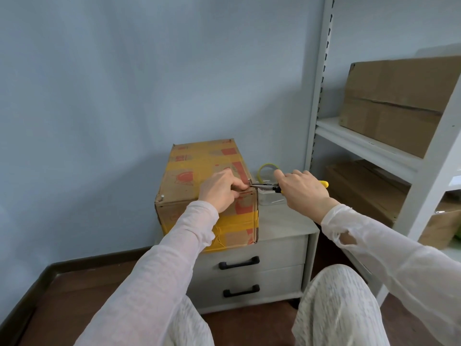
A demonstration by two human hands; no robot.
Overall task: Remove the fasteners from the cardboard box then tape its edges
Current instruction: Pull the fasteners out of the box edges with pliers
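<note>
Pliers (264, 188) gripped in right hand (303, 189); left hand (220, 189) curled, pressing cardboard box (199, 171) corner.

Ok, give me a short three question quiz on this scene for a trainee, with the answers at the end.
1. True or false: the right hand holds the yellow-handled pliers.
2. The tape roll is: A) on top of the cardboard box, B) beside the box, behind the pliers, C) on the floor.
3. Which hand is on the box?
Key: 1 true; 2 B; 3 the left hand.
</note>
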